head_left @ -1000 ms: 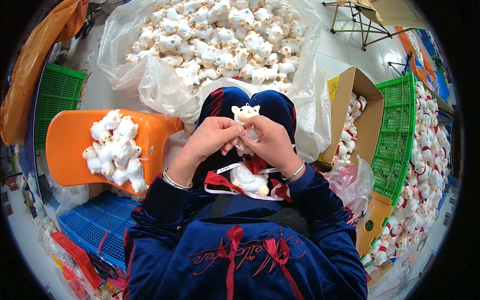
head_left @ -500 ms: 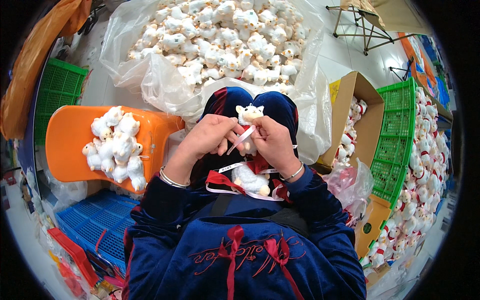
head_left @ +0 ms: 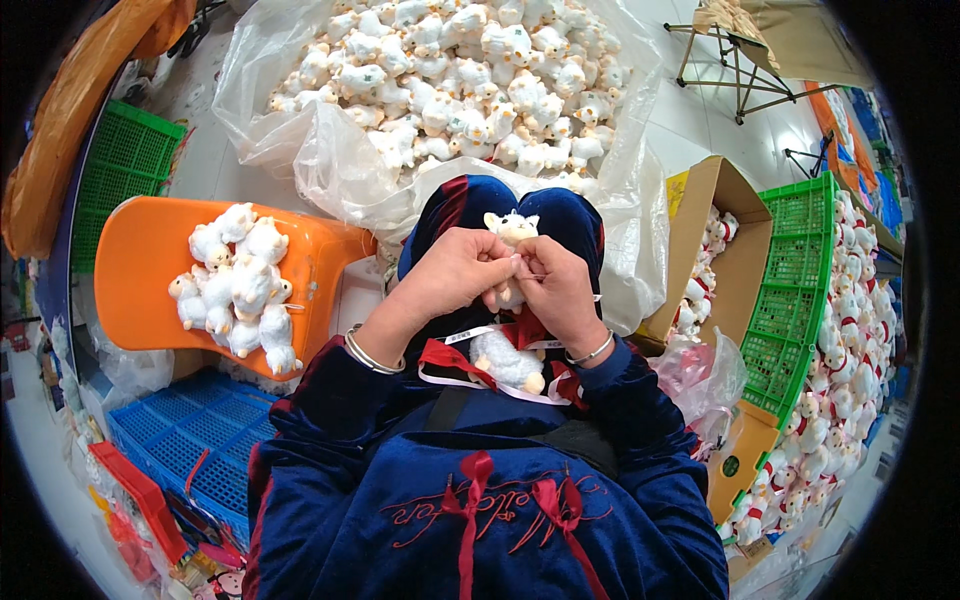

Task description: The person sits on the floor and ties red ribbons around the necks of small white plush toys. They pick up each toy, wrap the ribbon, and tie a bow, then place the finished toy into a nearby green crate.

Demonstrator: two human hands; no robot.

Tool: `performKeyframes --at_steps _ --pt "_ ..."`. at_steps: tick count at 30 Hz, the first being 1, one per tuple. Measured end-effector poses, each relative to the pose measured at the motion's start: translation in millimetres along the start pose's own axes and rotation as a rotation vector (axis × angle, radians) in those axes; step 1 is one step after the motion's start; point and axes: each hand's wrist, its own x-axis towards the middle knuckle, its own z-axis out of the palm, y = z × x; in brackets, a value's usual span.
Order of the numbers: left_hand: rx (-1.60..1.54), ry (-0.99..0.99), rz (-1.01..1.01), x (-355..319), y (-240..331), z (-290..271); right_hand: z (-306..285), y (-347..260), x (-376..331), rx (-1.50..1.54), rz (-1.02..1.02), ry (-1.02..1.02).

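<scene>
A small white plush animal (head_left: 512, 228) stands between my knees, its head showing above my fingers and its chest mostly covered by them. My left hand (head_left: 450, 272) and my right hand (head_left: 560, 285) meet at its neck, fingertips pinched together. A sliver of pale ribbon shows between the fingertips; most of it is hidden. Below, on my lap, lies a second white plush animal (head_left: 507, 362) on its side, with red ribbon (head_left: 447, 358) and printed white ribbon (head_left: 468, 333) around it.
An orange stool (head_left: 135, 285) at left bears several white plush animals. Ahead lies a clear plastic bag (head_left: 330, 170) heaped with more. At right stand a cardboard box (head_left: 740, 215) and a green crate (head_left: 790, 310) beside plush animals with red neck ribbons. A blue crate (head_left: 185, 430) sits lower left.
My hands have drawn closer together at the toy's neck. The pale ribbon end that hung between them is now mostly covered. The whole view has shifted slightly.
</scene>
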Motion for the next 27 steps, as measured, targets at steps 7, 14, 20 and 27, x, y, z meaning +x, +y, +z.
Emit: performKeyframes --at_steps 7,14,20,27 --pt "0.029 0.032 -0.018 7 -13 -1 2 3 -2 0.044 0.002 0.077" --pt "0.145 0.184 0.077 6 -14 8 -8 8 3 0.1 0.015 0.001" --pt "0.2 0.214 0.123 8 -13 11 -27 -6 11 0.13 0.172 -0.157" --pt "0.107 0.257 0.161 10 -22 17 -25 11 11 0.169 0.157 -0.143"
